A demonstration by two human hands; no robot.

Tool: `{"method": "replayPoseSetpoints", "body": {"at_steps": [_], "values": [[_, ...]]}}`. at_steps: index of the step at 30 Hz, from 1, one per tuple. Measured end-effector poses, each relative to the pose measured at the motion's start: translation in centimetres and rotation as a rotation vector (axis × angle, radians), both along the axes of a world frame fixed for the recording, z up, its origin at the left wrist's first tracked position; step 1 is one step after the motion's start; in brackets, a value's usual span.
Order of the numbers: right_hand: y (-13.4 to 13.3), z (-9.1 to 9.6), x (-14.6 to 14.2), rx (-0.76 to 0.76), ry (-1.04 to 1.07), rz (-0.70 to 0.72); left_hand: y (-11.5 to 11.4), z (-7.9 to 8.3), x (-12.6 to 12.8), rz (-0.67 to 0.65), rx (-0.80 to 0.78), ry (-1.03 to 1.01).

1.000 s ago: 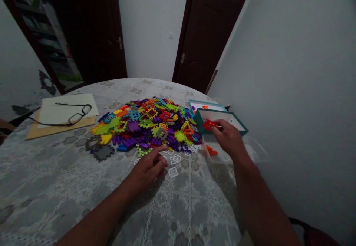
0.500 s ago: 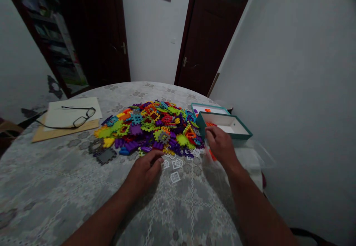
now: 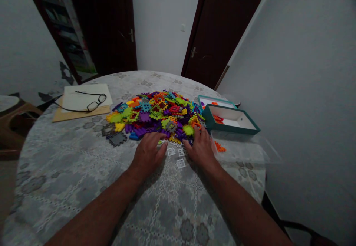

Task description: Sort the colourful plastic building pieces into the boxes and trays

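A heap of colourful plastic building pieces lies on the table, in purple, green, orange, yellow and blue. My left hand rests at the heap's front edge, thumb apart from the fingers, with nothing seen in it. At the front right, my right hand has its fingers spread against the heap, near an orange piece. Several white window-shaped pieces lie flat between the hands. Some of them are partly covered by my right hand.
Right of the heap stands a teal box with red pieces inside, and its shallow lid lies behind. Orange pieces lie near a clear plastic cover. Glasses sit on paper and a board at left.
My right hand has moved left from beside the teal box to the front of the heap, and its fingers have spread. My left hand stays near the heap. The view has tilted down.
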State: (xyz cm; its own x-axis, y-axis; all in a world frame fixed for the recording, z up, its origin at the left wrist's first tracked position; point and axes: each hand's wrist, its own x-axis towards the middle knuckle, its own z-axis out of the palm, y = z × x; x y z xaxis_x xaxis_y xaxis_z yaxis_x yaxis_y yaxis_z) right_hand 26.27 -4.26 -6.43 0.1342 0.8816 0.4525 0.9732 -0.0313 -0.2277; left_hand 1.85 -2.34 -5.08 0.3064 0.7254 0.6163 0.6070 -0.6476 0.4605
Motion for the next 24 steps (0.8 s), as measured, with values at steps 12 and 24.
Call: {"method": "replayPoseSetpoints", "body": {"at_steps": [12, 24], "values": [[-2.4, -0.1, -3.1, -0.022, 0.039, 0.116, 0.1, -1.6, 0.3, 0.068, -0.047, 0.155], [-3.8, 1.4, -4.4, 0.083, 0.162, 0.712, -0.7, -0.7, 0.5, 0.038, -0.084, 0.235]]}}
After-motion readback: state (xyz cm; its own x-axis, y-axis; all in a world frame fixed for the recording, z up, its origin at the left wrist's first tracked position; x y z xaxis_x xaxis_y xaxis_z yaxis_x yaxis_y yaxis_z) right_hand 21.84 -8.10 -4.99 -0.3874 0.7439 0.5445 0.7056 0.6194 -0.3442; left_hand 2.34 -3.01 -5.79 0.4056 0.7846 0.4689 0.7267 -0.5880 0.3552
